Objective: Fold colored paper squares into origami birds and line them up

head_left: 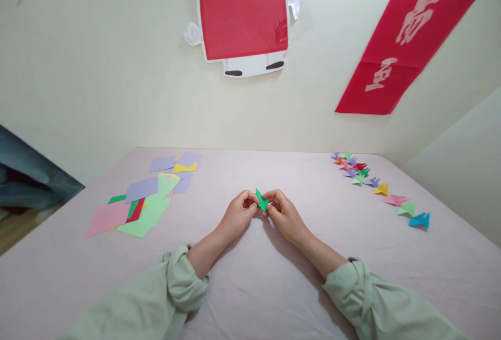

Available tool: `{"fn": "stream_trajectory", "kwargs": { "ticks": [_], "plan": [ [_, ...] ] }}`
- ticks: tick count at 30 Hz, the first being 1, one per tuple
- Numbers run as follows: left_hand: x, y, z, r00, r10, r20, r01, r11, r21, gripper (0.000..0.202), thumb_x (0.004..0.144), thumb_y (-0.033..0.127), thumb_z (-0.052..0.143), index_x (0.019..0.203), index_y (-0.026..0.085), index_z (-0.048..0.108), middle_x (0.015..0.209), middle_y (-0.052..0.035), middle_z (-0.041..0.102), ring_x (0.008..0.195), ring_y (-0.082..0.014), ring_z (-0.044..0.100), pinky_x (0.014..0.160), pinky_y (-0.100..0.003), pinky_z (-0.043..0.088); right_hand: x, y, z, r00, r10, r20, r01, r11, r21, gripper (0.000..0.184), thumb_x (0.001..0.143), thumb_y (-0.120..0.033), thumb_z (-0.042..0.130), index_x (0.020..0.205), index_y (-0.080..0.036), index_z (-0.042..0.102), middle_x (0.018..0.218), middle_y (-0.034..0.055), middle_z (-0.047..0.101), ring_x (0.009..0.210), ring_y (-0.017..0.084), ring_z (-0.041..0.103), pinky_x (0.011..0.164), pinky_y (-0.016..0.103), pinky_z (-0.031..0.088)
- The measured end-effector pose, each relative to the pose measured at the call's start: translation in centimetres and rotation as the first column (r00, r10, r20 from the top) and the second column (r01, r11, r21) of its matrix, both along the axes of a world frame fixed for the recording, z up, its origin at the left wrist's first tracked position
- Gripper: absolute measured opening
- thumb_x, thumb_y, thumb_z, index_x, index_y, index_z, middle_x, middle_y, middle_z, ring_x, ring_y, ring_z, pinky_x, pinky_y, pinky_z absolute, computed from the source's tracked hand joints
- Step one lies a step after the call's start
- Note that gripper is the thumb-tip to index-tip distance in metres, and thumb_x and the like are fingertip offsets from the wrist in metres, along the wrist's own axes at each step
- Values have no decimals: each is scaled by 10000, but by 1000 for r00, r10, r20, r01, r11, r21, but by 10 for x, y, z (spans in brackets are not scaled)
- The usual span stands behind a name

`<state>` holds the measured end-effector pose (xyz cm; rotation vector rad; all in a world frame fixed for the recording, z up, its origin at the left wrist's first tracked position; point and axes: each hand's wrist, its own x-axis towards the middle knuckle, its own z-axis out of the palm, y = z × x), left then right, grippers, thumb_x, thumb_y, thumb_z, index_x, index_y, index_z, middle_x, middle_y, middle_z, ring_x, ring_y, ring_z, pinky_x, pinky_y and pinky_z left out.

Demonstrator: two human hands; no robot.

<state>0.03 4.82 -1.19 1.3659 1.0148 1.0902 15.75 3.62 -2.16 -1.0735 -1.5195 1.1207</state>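
A small piece of folded green paper (262,201) is held between my two hands over the middle of the table. The fingertips of my left hand (241,212) pinch its left side. On the other side, my right hand (285,213) pinches its right edge between thumb and fingers. A pointed tip of the paper sticks up between the hands. The fingers hide parts of its lower edge, so I cannot make out its full shape.
Flat coloured paper sheets (143,189) lie in a loose spread on the left. Several folded paper figures, the nearest a blue one (420,220), run in a line along the right. A pale pink cloth (250,298) covers the table, which meets a wall (117,68) behind.
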Motion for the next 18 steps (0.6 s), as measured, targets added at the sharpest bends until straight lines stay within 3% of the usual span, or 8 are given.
{"fn": "stream_trajectory", "kwargs": {
  "ticks": [18],
  "plan": [
    [0,0,4,999,13,31,-12,1000,-22,95,680,120,513,754,164,552,727,20,605,722,-118,577,711,-236,441,0,2,1,1000,-19,-12,18,1000,-9,129,832,-249,527,949,-201,506,866,-3,605,670,125,598,641,283,480]
  ]
}}
